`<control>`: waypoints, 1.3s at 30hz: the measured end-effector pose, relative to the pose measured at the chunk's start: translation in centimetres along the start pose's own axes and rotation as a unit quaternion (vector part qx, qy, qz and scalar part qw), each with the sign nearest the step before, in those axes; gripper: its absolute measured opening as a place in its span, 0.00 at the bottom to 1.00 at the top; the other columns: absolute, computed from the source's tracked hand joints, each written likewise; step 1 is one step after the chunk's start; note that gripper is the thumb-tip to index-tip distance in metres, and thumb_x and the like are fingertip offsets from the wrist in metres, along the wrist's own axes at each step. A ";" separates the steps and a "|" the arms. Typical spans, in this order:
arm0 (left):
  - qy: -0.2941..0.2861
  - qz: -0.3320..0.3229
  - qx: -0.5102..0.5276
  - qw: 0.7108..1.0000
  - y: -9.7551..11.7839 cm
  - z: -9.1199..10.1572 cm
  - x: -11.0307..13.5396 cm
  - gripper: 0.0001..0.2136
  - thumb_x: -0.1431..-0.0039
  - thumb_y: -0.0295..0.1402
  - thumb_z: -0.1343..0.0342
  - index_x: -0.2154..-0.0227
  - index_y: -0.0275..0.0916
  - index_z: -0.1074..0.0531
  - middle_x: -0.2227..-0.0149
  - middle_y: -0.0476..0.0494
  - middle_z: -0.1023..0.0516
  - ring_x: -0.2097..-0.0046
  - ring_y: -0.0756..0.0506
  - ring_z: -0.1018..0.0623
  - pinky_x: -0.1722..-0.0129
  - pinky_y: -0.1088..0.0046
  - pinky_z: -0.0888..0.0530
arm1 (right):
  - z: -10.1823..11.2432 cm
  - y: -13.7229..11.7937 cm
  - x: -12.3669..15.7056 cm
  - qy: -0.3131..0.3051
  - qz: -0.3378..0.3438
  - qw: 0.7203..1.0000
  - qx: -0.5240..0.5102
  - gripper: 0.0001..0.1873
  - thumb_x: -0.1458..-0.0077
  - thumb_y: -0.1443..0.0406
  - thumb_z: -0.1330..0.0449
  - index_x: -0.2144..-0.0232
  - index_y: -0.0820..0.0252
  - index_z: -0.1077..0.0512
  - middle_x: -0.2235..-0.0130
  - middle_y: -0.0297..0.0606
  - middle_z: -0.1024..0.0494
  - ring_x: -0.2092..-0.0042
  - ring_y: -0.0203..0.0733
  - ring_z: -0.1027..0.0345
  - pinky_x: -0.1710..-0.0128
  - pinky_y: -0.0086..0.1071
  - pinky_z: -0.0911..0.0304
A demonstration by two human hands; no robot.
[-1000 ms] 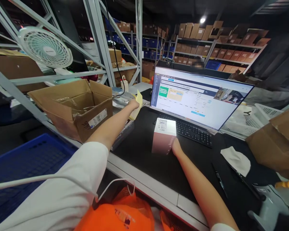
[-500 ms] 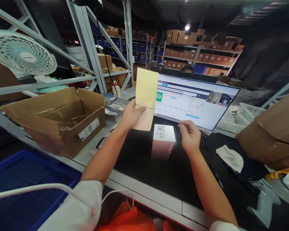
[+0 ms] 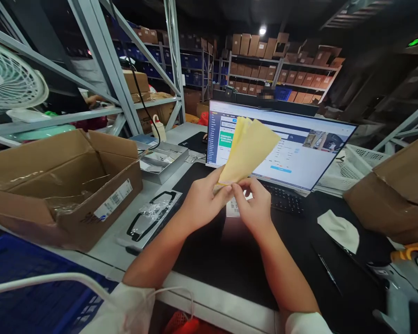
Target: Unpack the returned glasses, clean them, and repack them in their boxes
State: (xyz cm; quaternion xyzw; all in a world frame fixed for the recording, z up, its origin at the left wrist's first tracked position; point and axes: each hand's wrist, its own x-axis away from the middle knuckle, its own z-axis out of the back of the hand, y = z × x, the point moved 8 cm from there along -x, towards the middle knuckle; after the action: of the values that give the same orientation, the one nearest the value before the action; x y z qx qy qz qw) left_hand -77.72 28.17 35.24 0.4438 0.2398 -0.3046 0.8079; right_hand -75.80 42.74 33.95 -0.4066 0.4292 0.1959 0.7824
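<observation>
A stack of yellow paper sheets (image 3: pixel 249 146) is held up in front of the monitor, its upper ends fanned apart. My left hand (image 3: pixel 207 199) is closed around the lower left end of the stack. With thumb and fingers pinched together, my right hand (image 3: pixel 255 204) grips the bottom edge beside the left thumb. Behind and below the hands stands a small box with a white top and printed label (image 3: pixel 233 208), mostly covered by them. The black mat (image 3: pixel 226 260) lies beneath.
A monitor (image 3: pixel 306 160) and black keyboard (image 3: pixel 285 199) stand behind. To the left are an open carton (image 3: pixel 69 185), a metal tray (image 3: pixel 163 162) and a plastic-wrapped item (image 3: pixel 153 213). A pen (image 3: pixel 329 273), white cloth-like piece (image 3: pixel 339 229), scanner (image 3: pixel 397 292) and large carton (image 3: pixel 393 195) lie right.
The yellow sheets have tilted right and fanned out. My right hand has moved left to their lower edge, meeting my left hand. The view has shifted slightly.
</observation>
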 end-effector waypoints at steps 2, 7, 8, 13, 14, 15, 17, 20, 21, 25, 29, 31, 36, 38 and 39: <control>-0.002 -0.007 -0.018 1.000 0.2 -0.4 0.2 0.17 0.34 0.33 0.45 0.43 0.39 0.28 0.54 0.44 0.17 0.58 0.46 0.18 0.59 0.76 0.25 | 0.3 -0.1 0.0 0.003 0.000 1.000 0.011 0.07 0.37 0.64 0.40 0.69 0.57 0.29 0.71 0.32 0.25 0.71 0.35 0.32 0.69 0.30 0.35; 0.019 -0.052 -0.066 0.996 1.1 -0.8 1.1 0.22 0.33 0.31 0.46 0.37 0.44 0.33 0.51 0.45 0.17 0.55 0.44 0.17 0.57 0.73 0.24 | 0.9 -0.4 0.3 0.000 0.006 0.999 0.041 0.05 0.36 0.64 0.41 0.66 0.57 0.29 0.69 0.33 0.22 0.69 0.36 0.30 0.68 0.31 0.34; 0.025 -0.060 -0.078 0.995 1.2 -0.9 1.2 0.23 0.33 0.31 0.46 0.36 0.44 0.35 0.52 0.45 0.17 0.55 0.44 0.17 0.57 0.73 0.24 | 0.9 -0.5 0.4 -0.002 0.010 0.999 0.046 0.05 0.36 0.63 0.41 0.66 0.57 0.29 0.69 0.33 0.22 0.69 0.37 0.29 0.68 0.31 0.34; 0.029 -0.067 -0.117 0.990 1.1 -1.0 1.6 0.26 0.33 0.33 0.46 0.34 0.45 0.39 0.52 0.44 0.17 0.57 0.43 0.17 0.60 0.72 0.24 | 0.7 -0.5 0.6 -0.020 0.007 0.998 0.061 0.08 0.34 0.61 0.44 0.66 0.56 0.29 0.69 0.35 0.22 0.68 0.39 0.28 0.67 0.32 0.33; 0.031 -0.069 -0.123 0.990 1.2 -1.0 1.6 0.26 0.33 0.33 0.46 0.33 0.46 0.39 0.53 0.44 0.17 0.58 0.44 0.17 0.61 0.72 0.24 | 0.7 -0.4 0.6 -0.022 0.000 0.998 0.062 0.08 0.34 0.61 0.45 0.66 0.56 0.29 0.68 0.35 0.22 0.68 0.39 0.28 0.67 0.33 0.33; 0.033 -0.072 -0.129 0.988 1.4 -1.1 1.6 0.26 0.32 0.33 0.47 0.33 0.46 0.39 0.54 0.44 0.17 0.59 0.44 0.17 0.62 0.72 0.25 | 0.7 -0.4 0.7 -0.023 -0.008 0.998 0.063 0.09 0.34 0.61 0.45 0.66 0.56 0.29 0.68 0.36 0.21 0.67 0.40 0.27 0.67 0.33 0.33; 0.040 -0.080 -0.149 0.985 1.7 -1.1 1.6 0.25 0.31 0.34 0.48 0.33 0.46 0.40 0.56 0.44 0.16 0.63 0.44 0.17 0.65 0.72 0.25 | 0.7 -0.3 0.7 -0.022 -0.020 0.998 0.063 0.09 0.34 0.61 0.46 0.65 0.56 0.30 0.67 0.37 0.21 0.67 0.40 0.27 0.66 0.34 0.33; 0.059 -0.100 -0.185 0.976 2.4 -1.3 1.9 0.25 0.31 0.34 0.49 0.33 0.43 0.40 0.63 0.45 0.16 0.68 0.45 0.19 0.68 0.71 0.27 | 0.7 -0.4 0.9 -0.028 -0.031 0.997 0.062 0.08 0.34 0.62 0.46 0.64 0.56 0.30 0.66 0.37 0.21 0.66 0.41 0.27 0.66 0.34 0.33; 0.064 -0.107 -0.194 0.973 2.7 -1.4 2.1 0.24 0.31 0.33 0.49 0.33 0.43 0.40 0.65 0.45 0.17 0.69 0.45 0.19 0.69 0.71 0.27 | 0.7 -0.4 1.0 -0.031 -0.032 0.997 0.063 0.07 0.34 0.62 0.47 0.63 0.56 0.30 0.66 0.37 0.21 0.65 0.41 0.27 0.65 0.34 0.34; 0.083 -0.131 -0.208 0.966 3.6 -1.7 2.6 0.24 0.31 0.31 0.49 0.34 0.40 0.39 0.66 0.44 0.17 0.69 0.45 0.18 0.67 0.71 0.26 | 0.8 -0.8 1.2 -0.043 -0.030 0.996 0.065 0.07 0.33 0.63 0.49 0.62 0.56 0.31 0.65 0.37 0.22 0.65 0.41 0.28 0.65 0.33 0.35; 0.082 -0.134 -0.201 0.967 3.8 -1.9 2.7 0.22 0.31 0.30 0.49 0.35 0.38 0.37 0.66 0.43 0.17 0.66 0.45 0.17 0.65 0.71 0.25 | 0.8 -0.9 1.2 -0.052 -0.030 0.995 0.074 0.07 0.32 0.64 0.50 0.62 0.56 0.33 0.66 0.37 0.24 0.67 0.40 0.30 0.68 0.33 0.38; 0.082 -0.136 -0.197 0.968 3.9 -1.9 2.7 0.22 0.31 0.29 0.48 0.36 0.37 0.37 0.66 0.44 0.17 0.66 0.45 0.17 0.64 0.71 0.25 | 0.9 -1.0 1.2 -0.051 -0.028 0.995 0.078 0.07 0.32 0.64 0.50 0.62 0.55 0.33 0.66 0.36 0.24 0.67 0.40 0.30 0.68 0.33 0.38; 0.083 -0.135 -0.188 0.969 3.8 -1.8 2.6 0.23 0.31 0.28 0.49 0.35 0.38 0.39 0.66 0.44 0.17 0.67 0.45 0.17 0.65 0.71 0.25 | 0.8 -1.0 1.2 -0.048 -0.021 0.995 0.083 0.06 0.32 0.64 0.50 0.62 0.55 0.34 0.66 0.37 0.24 0.66 0.41 0.29 0.67 0.34 0.37; 0.084 -0.134 -0.185 0.970 3.8 -1.7 2.5 0.24 0.31 0.28 0.49 0.34 0.38 0.40 0.66 0.45 0.17 0.67 0.45 0.18 0.66 0.71 0.25 | 0.9 -1.1 1.1 -0.038 -0.015 0.996 0.081 0.06 0.33 0.65 0.49 0.62 0.55 0.33 0.66 0.37 0.24 0.66 0.41 0.28 0.66 0.34 0.36; 0.084 -0.132 -0.184 0.970 3.7 -1.6 2.4 0.24 0.31 0.29 0.49 0.33 0.39 0.40 0.65 0.44 0.17 0.68 0.45 0.18 0.66 0.71 0.25 | 0.9 -1.1 1.1 -0.034 -0.012 0.996 0.079 0.06 0.33 0.65 0.49 0.62 0.56 0.33 0.66 0.37 0.23 0.66 0.41 0.28 0.66 0.34 0.36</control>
State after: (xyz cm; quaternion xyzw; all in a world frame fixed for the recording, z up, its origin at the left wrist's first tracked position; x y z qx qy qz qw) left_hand -73.59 30.43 34.96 0.2757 0.4154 -0.3211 0.8052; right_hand -74.03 42.83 33.85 -0.3420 0.4114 0.1656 0.8285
